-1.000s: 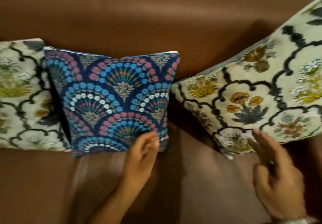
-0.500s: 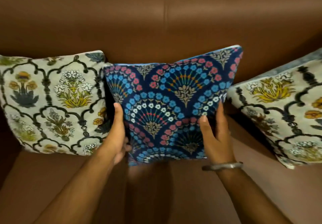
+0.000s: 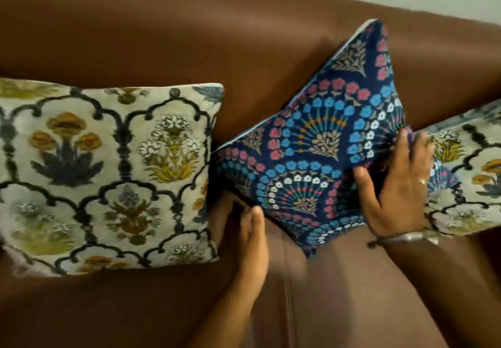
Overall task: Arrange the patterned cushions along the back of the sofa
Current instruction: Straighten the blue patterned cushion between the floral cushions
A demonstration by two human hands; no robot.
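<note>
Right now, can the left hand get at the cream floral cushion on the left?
Probably yes. The left hand sits at the navy fan-patterned cushion's lower corner, with only bare brown sofa seat between it and the cream floral cushion's right edge.

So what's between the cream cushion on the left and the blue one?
Head view: a bare strip of brown sofa back separates the cream cushion from the blue cushion.

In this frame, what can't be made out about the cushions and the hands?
Head view only:
- Right cream cushion: cut by the frame edge, partly behind the blue cushion and right hand.
- Left cream cushion: far side cropped.
- Left hand: fingers blurred; grip unclear.
</note>
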